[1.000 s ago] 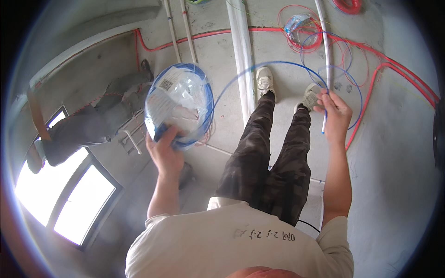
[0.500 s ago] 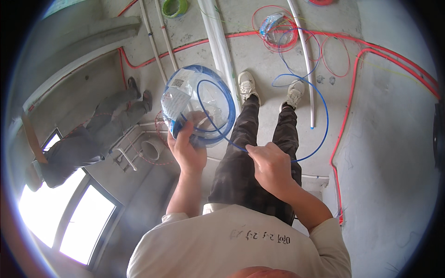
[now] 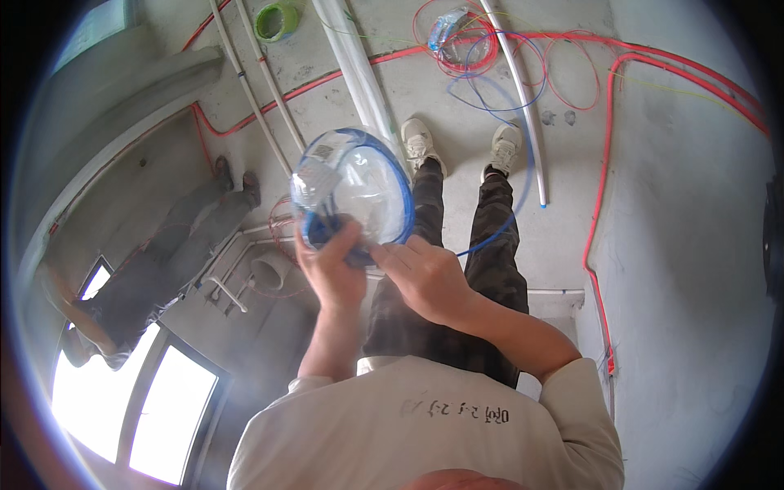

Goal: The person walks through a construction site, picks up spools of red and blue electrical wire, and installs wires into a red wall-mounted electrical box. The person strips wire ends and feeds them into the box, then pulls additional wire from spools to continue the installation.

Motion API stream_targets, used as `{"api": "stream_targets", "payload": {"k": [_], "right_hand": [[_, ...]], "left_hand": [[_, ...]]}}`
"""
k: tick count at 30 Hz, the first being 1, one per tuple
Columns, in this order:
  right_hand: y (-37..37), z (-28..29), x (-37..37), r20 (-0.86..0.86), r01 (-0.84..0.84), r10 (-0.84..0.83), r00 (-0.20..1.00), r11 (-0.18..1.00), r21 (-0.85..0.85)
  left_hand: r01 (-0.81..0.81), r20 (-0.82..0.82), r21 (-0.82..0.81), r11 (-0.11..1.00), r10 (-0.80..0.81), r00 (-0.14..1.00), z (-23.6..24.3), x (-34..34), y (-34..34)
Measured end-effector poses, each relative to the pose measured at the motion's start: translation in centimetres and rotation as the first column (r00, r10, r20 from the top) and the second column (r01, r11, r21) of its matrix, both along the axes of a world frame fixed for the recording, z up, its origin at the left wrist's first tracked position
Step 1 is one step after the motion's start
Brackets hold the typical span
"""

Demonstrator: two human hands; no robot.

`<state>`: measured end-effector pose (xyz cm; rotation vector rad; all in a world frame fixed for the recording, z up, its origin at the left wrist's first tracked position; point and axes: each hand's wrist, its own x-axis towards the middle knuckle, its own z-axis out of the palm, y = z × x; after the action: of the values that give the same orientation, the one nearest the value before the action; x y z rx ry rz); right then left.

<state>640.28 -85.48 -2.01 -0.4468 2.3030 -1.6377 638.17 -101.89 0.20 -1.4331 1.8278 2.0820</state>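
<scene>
My left hand (image 3: pixel 333 265) grips the lower left of a coil of blue electrical wire (image 3: pixel 407 192), which is wrapped in clear plastic with a label. Close beside it, my right hand (image 3: pixel 429 278) is closed at the coil's lower edge, fingers pinched on the wire. From there a loose length of blue wire (image 3: pixel 494 238) curves out to the right, up past my right leg, to loops on the floor. The coil is a little smeared by motion, and my right fingertips are partly hidden.
Ahead on the floor lie a red wire coil (image 3: pixel 482 61), a green roll (image 3: pixel 276 22) and white pipes (image 3: pixel 523 114). Red conduit (image 3: pixel 600 212) runs across the floor and along the right side. At the left, another person (image 3: pixel 155 261) stands near a window (image 3: pixel 171 408).
My right hand has moved left to the coil, beside my left hand. The loose blue wire has been drawn along with it, and the loop inside the coil no longer shows.
</scene>
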Motion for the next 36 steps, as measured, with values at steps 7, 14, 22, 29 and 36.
{"api": "stream_targets", "payload": {"k": [7,14,22,29,36], "right_hand": [[11.3,-6.7,8.7,0.264,-0.508,0.478,0.838,0.86,0.052],[12.1,-14.8,10.1,0.436,-0.438,0.258,0.862,0.811,0.388],[12.4,-14.0,-5.5,0.47,0.813,-0.807,0.357,0.516,0.268],[20.6,-8.9,-7.1,0.404,0.561,-0.544,0.736,0.823,0.088],[28.8,0.6,-4.5,0.352,-0.52,0.383,0.854,0.626,0.581]], "left_hand": [[-0.024,-0.114,-0.112,0.993,0.011,0.993,3.0,-0.9,-5.4],[0.28,-0.288,-0.177,0.943,-0.322,0.902,7.1,-0.2,-8.0],[0.21,-0.042,-0.258,0.943,-0.228,0.973,7.7,0.6,-6.2],[-0.045,-0.177,-0.128,0.991,0.021,0.984,3.3,1.7,-12.8],[-0.061,-0.232,0.05,0.997,0.071,0.97,6.9,-1.5,-27.7]]}}
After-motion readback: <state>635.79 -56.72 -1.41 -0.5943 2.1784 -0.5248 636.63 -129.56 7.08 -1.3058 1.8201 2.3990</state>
